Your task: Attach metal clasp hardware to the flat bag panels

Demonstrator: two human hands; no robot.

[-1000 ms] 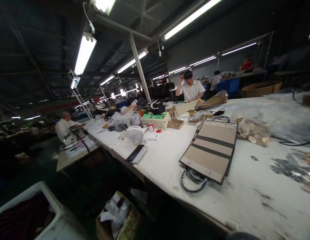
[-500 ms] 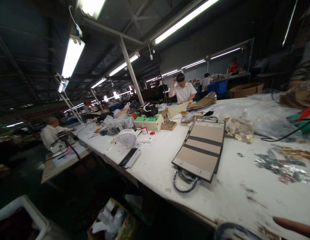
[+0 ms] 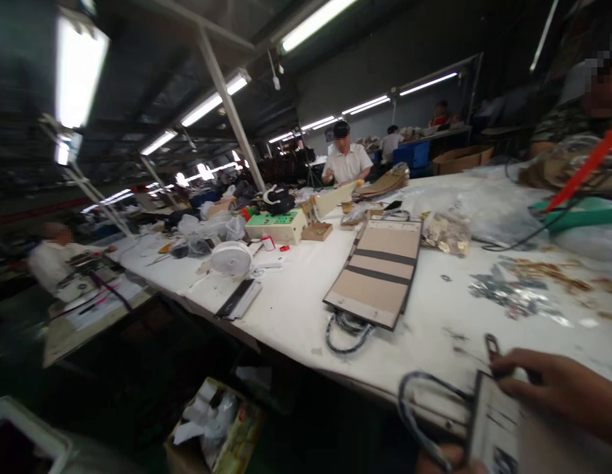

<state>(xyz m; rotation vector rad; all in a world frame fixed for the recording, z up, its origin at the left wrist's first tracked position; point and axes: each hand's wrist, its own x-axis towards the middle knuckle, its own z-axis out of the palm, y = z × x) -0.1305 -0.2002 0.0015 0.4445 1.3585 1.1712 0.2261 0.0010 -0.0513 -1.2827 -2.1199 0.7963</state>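
At the lower right lies a beige bag panel [image 3: 494, 421] with dark edging, partly cut off by the frame. A plastic-wrapped bag handle [image 3: 407, 408] loops out from its left side. My left hand [image 3: 449, 459] shows only its fingers, closed on the panel's edge by the handle. My right hand [image 3: 553, 382] is above the panel's far end. Its fingers are closed round a slim dark piece with a slotted end [image 3: 492, 345], whose kind I cannot make out.
Another bag panel [image 3: 372, 270] with dark straps and wrapped handles lies mid-table. Metal plates [image 3: 513, 296] are scattered at right. A white fan [image 3: 231, 258], a notebook [image 3: 238, 299] and a green-topped machine [image 3: 276, 224] stand left. A person [image 3: 346, 161] sits across the table.
The view has swung right and down. Both my hands have come into view with the bag panel, where only a fingertip and part of a handle showed before. The person opposite has lowered a raised hand.
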